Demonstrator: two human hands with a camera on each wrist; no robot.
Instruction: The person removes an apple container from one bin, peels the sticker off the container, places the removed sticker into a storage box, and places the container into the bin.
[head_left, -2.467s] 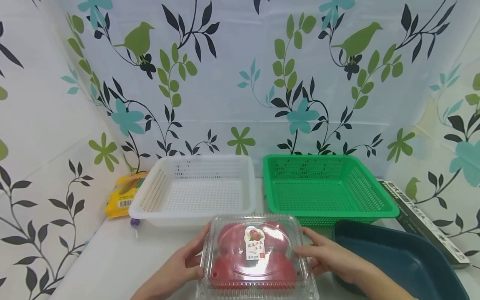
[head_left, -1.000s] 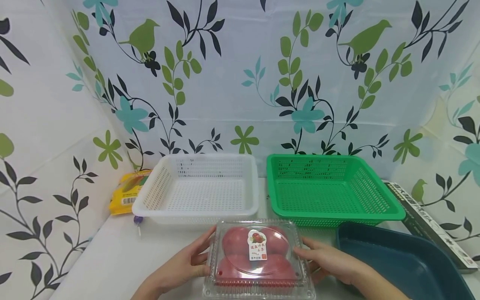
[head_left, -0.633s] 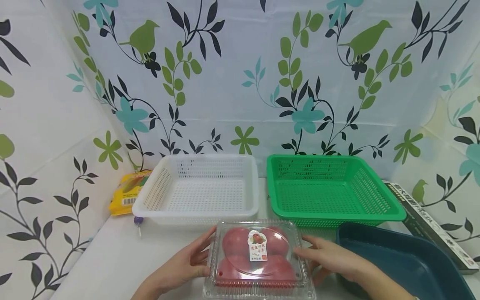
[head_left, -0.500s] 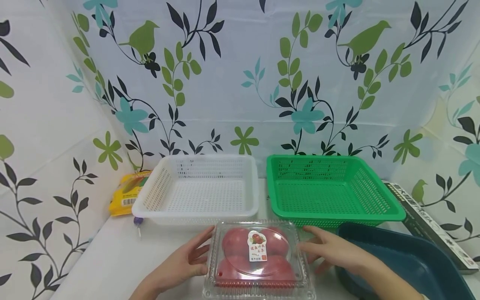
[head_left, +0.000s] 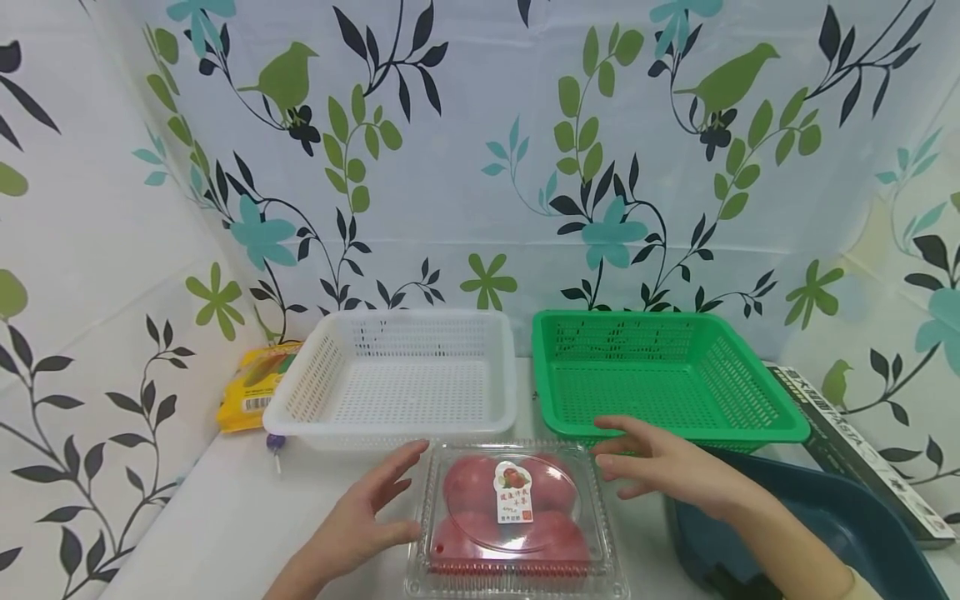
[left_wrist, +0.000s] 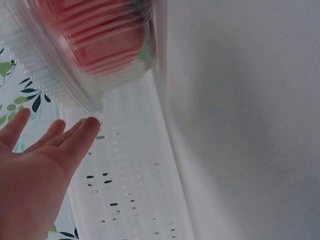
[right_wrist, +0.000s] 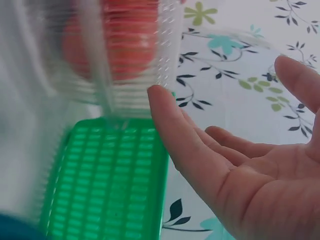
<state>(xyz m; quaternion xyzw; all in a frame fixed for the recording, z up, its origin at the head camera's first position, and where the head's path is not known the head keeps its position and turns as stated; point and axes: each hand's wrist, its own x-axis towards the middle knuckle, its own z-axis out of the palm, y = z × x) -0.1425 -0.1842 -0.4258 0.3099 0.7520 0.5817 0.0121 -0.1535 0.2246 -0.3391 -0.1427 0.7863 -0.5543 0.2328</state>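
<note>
A clear plastic clamshell box [head_left: 603,546] of red apples [head_left: 472,483] sits at the front of the white table, lid down, with a fruit label [head_left: 514,493] on top. To its left is my left hand [head_left: 352,525], fingers spread and thumb tip right at the box's edge. My right hand [head_left: 667,467] hovers beyond the box's back right corner, fingers loosely extended, holding nothing. In the left wrist view the box [left_wrist: 90,45] is past the fingertips. In the right wrist view the palm and fingers [right_wrist: 185,145] face the box [right_wrist: 125,45].
Behind the box stand a white basket [head_left: 273,417] and a green basket [head_left: 795,429]. At right lie a dark blue tray [head_left: 825,508] and a black-and-white box [head_left: 862,454]. A yellow packet [head_left: 247,400] and a purple lollipop [head_left: 275,442] are at left.
The right hand has let go of the clamshell box and risen up and away. The left hand has eased off slightly leftward. Earlier the box shifted slightly in view.
</note>
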